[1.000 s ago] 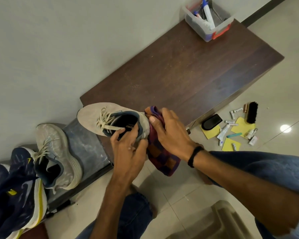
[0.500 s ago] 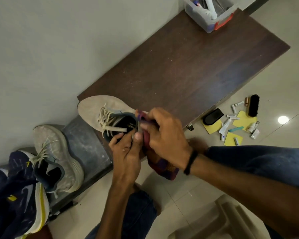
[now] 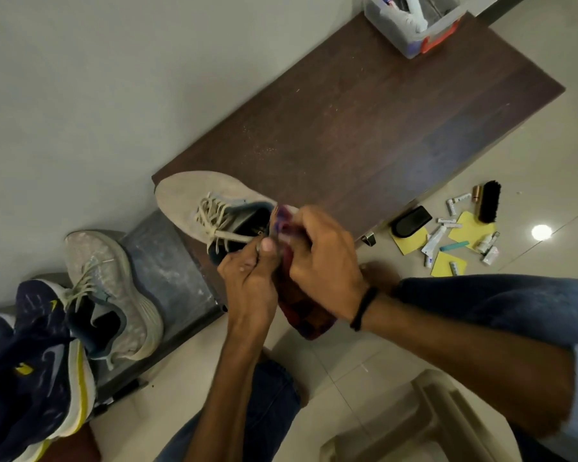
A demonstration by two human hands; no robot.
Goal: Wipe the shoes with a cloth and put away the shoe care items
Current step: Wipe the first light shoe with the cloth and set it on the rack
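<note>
Pale floor tiles fill the foreground, where a beige plastic stool [image 3: 414,421] is cut off by the lower edge. Beyond it, the left hand [image 3: 247,278] has its fingers curled round the collar of a tan shoe [image 3: 194,198] at the near end of the dark wooden table [image 3: 364,128]. The right hand [image 3: 324,261] holds a checked cloth [image 3: 309,318] bunched in its fingers against the shoe's heel, which both hands hide. Further right, on the floor, lie a brush [image 3: 489,201], small tubes [image 3: 433,240] and yellow pads [image 3: 471,226], their labels unreadable. At the table's far end a clear box [image 3: 411,35] is cropped at the top.
</note>
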